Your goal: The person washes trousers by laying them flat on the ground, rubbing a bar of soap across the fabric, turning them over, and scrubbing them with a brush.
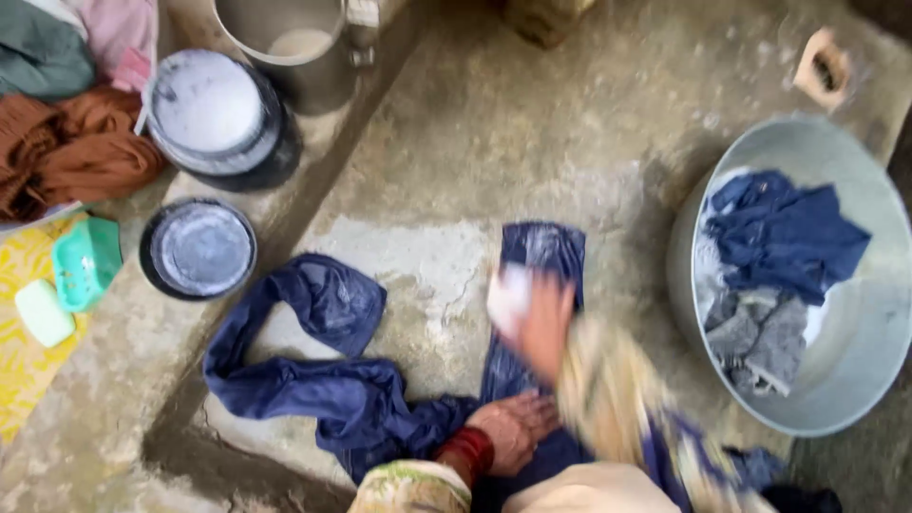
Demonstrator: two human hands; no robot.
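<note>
At the bottom centre of the frame the left hand (pixel 513 429) lies flat, fingers spread, pressing down on a wet dark blue garment (pixel 323 380) spread over the concrete floor (pixel 494 123). Red bangles (pixel 465 454) ring that wrist. Just above it, near the centre, the right hand (pixel 543 323) is blurred with motion; it is closed around a pale lump, apparently a bar of soap (pixel 509 296), held against the upper strip of the same garment (the blur hides how the fingers sit). A patterned cream sleeve (pixel 608 389) covers that forearm.

The garment runs from the lower centre leftward in a loop, and one leg reaches up to the middle of the frame, where suds lie on it.

At the right edge stands a large metal basin (pixel 855 380) holding more blue cloth (pixel 784 233) and a grey cloth (pixel 760 342).

On the left, a step up, sits a dark round bowl (pixel 198 249) of soapy water, with a green soap dish (pixel 85 261) and a pale green soap bar (pixel 43 313) beside it on a yellow sheet (pixel 19 370). Further up, a second foam-filled bowl (pixel 214 114) stands just beside a metal bucket (pixel 294 47). A heap of brown cloth (pixel 71 152) fills the upper left, with grey-green and pink cloth above it.
</note>
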